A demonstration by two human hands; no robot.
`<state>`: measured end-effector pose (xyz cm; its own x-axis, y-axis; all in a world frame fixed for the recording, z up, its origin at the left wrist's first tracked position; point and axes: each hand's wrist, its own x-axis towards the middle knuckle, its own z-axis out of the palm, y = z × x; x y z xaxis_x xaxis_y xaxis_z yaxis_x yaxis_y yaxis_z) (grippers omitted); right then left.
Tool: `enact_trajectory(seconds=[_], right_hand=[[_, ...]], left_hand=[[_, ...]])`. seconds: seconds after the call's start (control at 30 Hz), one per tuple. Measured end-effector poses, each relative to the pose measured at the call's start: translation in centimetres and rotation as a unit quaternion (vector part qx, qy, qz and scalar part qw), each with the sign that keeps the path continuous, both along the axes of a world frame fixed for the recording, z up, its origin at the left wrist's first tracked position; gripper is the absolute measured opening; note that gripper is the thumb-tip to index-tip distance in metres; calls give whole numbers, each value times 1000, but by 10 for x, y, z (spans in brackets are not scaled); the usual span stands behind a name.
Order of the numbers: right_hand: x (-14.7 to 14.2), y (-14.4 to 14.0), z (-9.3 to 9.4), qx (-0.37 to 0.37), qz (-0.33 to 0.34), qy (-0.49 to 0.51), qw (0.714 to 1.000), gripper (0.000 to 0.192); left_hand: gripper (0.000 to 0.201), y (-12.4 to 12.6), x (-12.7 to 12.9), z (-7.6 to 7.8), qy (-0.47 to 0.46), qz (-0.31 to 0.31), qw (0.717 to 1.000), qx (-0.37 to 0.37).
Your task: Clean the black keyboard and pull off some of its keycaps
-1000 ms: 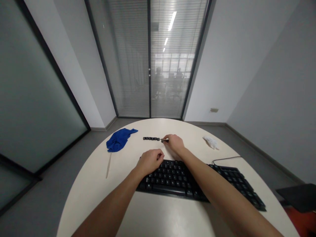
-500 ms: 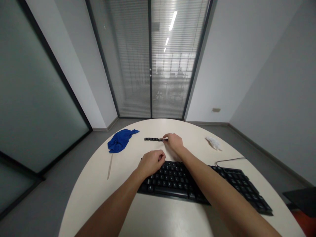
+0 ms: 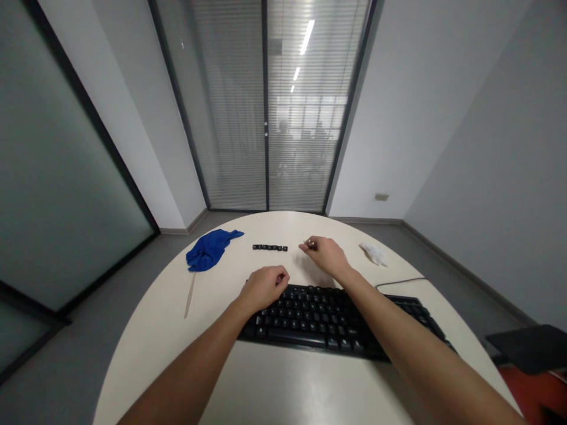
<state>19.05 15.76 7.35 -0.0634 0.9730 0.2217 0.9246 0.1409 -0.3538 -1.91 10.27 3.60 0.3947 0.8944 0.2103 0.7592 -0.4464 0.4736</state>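
Grey walls, frosted glass and a blind-covered door fill the upper frame; below them a round pale tabletop [image 3: 230, 378] takes up the lower middle. A black keyboard [image 3: 336, 321] lies across it, slanting down toward the lower right, with its cable [image 3: 401, 282] looping off just above its right part.

The left hand [image 3: 264, 286] rests at the keyboard's upper left corner, curled into a loose fist with fingers on or just over the keys; whether it holds anything I cannot tell. The right hand [image 3: 325, 255] sits just above the keyboard at frame centre, its grip pinched shut on a small metal tool [image 3: 309, 242] that pokes out to the left. A short row of loose black keycaps [image 3: 270, 248] lies in a line just left of that tool tip, apart from it.

A blue cloth [image 3: 208, 250] is bunched at the left of the tabletop, a thin pale stick [image 3: 189, 295] lies below it, and a crumpled white tissue [image 3: 374, 253] sits at the right.

Risk as I judge it: the tool tip is close to the row, so a careless sweep could knock the keycaps out of line. The pinch on so small a tool looks slight and it could slip. The left hand's weight could shift the keyboard.
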Motion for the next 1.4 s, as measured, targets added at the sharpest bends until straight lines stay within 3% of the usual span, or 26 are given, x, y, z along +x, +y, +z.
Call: enact_trajectory(seconds=[0.13,0.27,0.47,0.7,0.93,1.17,1.4], right_hand=[[20,-25,2,7,76,113,991,38],[29,-46,-8,-44,145,261,953,35],[32,-51,-27,-94,186,316,925,36],[34,-48,-33,-113,185,319,923,38],[28,-58,-25,-86,215,219,948,38],[27,-66,-17,-46,272,160,948,28],[35,-68,-12,-99,259,186,942,27]], left_hand=[[20,-2,0,1,-11,-34,999,0],[19,-4,0,3,-17,-73,997,4],[22,-4,2,5,-4,-54,998,-9],[21,-3,2,4,4,-52,999,-5],[23,-4,3,5,7,-51,999,-11],[23,-3,3,3,12,-48,999,-10],[22,-3,2,2,10,-54,998,-1]])
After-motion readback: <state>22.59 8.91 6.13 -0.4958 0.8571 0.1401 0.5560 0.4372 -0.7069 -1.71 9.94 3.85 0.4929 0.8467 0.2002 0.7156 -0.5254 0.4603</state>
